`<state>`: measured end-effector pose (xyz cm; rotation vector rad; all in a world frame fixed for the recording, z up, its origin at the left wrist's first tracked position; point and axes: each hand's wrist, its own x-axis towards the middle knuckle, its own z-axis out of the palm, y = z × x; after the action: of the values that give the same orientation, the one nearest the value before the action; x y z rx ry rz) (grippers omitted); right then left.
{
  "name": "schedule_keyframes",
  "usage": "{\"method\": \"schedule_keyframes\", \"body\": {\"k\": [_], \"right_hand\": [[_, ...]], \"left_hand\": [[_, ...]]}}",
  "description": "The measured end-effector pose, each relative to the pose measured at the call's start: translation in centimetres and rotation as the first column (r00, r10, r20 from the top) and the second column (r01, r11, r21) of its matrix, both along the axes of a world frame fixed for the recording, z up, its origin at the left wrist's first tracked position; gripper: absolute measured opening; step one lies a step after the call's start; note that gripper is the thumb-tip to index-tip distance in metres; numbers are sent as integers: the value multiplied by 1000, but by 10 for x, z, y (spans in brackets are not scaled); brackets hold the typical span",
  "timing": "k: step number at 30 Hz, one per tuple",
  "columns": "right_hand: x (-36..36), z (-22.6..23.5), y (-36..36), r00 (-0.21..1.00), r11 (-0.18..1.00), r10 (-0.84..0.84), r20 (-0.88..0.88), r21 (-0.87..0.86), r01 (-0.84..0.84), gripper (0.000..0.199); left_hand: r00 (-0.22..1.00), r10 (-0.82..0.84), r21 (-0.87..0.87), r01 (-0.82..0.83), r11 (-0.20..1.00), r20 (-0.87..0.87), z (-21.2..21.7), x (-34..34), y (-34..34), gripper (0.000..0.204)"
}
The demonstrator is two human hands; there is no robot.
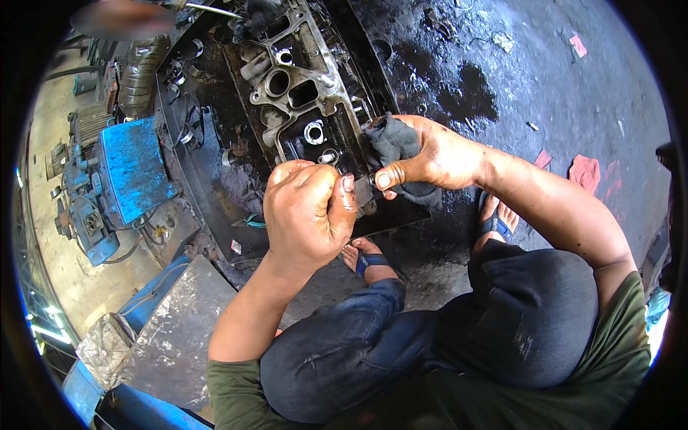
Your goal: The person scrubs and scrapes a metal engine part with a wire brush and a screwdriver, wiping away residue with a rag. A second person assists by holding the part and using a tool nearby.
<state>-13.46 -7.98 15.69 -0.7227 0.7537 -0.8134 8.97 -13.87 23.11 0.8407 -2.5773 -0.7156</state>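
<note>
A long metal engine casting (303, 93) with several large openings lies before me on a dark, oily tray. At its near end, my left hand (304, 211) is closed in a fist with the thumb along the side. What it grips, if anything, is hidden by the fingers. A small round metal piece (328, 156) shows just beyond its knuckles. My right hand (433, 154) is closed round a dark grey rag (394, 140) beside the casting's near right corner. Its thumb points toward my left hand. Inside the casting, a pale metal ring (314, 132) is visible.
Curved metal shells (190, 129) and a crumpled cloth (244, 188) lie on the tray, left of the casting. Further left stands a blue machine (136, 168). Reddish cloth scraps (584, 173) lie on the oily floor at right. My sandalled feet (369, 261) are close to the tray's edge.
</note>
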Motion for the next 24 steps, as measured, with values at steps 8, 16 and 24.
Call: {"method": "schedule_keyframes", "body": {"k": [8, 16, 24], "right_hand": [[-2, 3, 2, 999, 997, 27, -23, 71, -26, 39], [-1, -3, 1, 999, 994, 27, 26, 108, -30, 44], [3, -8, 2, 999, 999, -29, 26, -12, 30, 41]], "left_hand": [[998, -23, 128, 30, 991, -54, 0, 8, -5, 27], [998, -57, 84, 58, 995, -16, 1, 5, -5, 28], [998, -60, -22, 60, 998, 8, 2, 0, -2, 27]]}}
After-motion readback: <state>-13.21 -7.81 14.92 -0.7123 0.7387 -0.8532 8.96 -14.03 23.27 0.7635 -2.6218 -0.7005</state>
